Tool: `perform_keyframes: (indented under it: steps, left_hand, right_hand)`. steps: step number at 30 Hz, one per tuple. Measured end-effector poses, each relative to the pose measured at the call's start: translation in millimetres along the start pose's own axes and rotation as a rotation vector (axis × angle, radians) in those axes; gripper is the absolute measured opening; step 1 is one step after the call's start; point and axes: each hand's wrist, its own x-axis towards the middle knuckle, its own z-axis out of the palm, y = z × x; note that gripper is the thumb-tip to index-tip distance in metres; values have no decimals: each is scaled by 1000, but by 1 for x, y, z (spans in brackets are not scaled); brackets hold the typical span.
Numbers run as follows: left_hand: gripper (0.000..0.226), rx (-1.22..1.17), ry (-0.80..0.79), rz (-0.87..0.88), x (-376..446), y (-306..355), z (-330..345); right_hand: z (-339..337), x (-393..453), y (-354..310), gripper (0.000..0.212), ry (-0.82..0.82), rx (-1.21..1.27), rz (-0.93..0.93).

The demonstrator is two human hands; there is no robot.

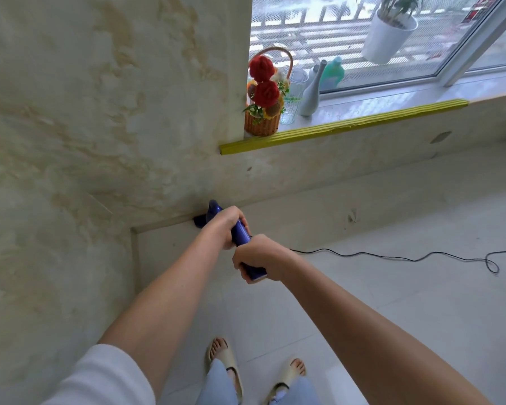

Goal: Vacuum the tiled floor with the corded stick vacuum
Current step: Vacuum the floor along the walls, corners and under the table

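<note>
Both hands wrapped on blue stick vacuum handle: left hand ahead, right hand behind. Head at wall corner; cord trails right of vacuum.

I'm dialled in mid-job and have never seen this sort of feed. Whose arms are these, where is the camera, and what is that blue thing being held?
There is one picture, from a wide-angle camera on a person's head, looking forward and down; no robot is involved. Both arms belong to that person. The left hand grips the blue stick vacuum further down its handle, and the right hand grips the handle's near end. The vacuum's dark head sits at the foot of the wall, near the corner. Its black cord trails right across the tiled floor. On the windowsill above stand a flower basket and some bottles. The person's feet, in sandals, show at the bottom.
</note>
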Motion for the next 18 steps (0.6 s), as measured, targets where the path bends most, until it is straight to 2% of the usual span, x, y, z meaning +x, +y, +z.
perform_keyframes:
  steps: [9, 12, 15, 18]
  left_hand:
    - [17, -41, 15, 11, -11, -46, 10]
    - [11, -85, -2, -32, -18, -58, 2]
    - [19, -87, -33, -19, -28, -49, 1]
    - [28, -55, -40, 23, -28, -38, 5]
  right_hand:
    - [7, -13, 43, 23, 0, -93, 24]
    - [13, -30, 50, 23, -27, -39, 27]
    - [5, -39, 38, 18, -43, 27, 16]
    - [1, -34, 29, 18, 7, 65, 7]
